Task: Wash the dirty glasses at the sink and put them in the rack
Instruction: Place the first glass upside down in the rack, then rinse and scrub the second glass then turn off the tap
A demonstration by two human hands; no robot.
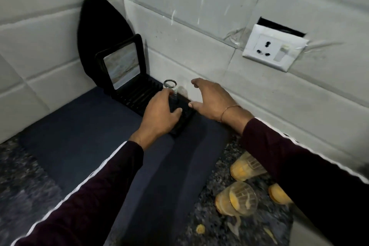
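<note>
A speckled grey stone counter (22, 175) meets a corner of large white wall tiles (199, 16), and a dark blue mat (83, 126) covers the middle of the counter.

At the far left of the corner, a black oval board (93, 26) leans upright against the tiles. In front of it, a small black-framed mirror (122, 66) stands tilted at the back end of a black slotted rack (139, 96). The rack lies on the mat alongside the wall.

One clear glass (170, 88) stands upright in the rack, mouth up. It looks clean and empty.

The left hand (159, 116) rests on the rack, its fingertips touching the lower side of the glass and its thumb lying on the rack surface. The image does not show whether the fingers curl round the glass.

The right hand (211, 100) hovers just right of the glass, clear of it, with fingers spread apart and holding nothing. A thin bangle (229, 110) circles the wrist.

A white wall socket (274, 50) sits on the tiles at upper right.

At lower right, three dirty glasses (236, 198) stand on the bare stone. All are coated with yellow-orange residue, and one is partly hidden by the right sleeve (309, 166). Yellow drips (200, 228) lie on the counter in front of them.
</note>
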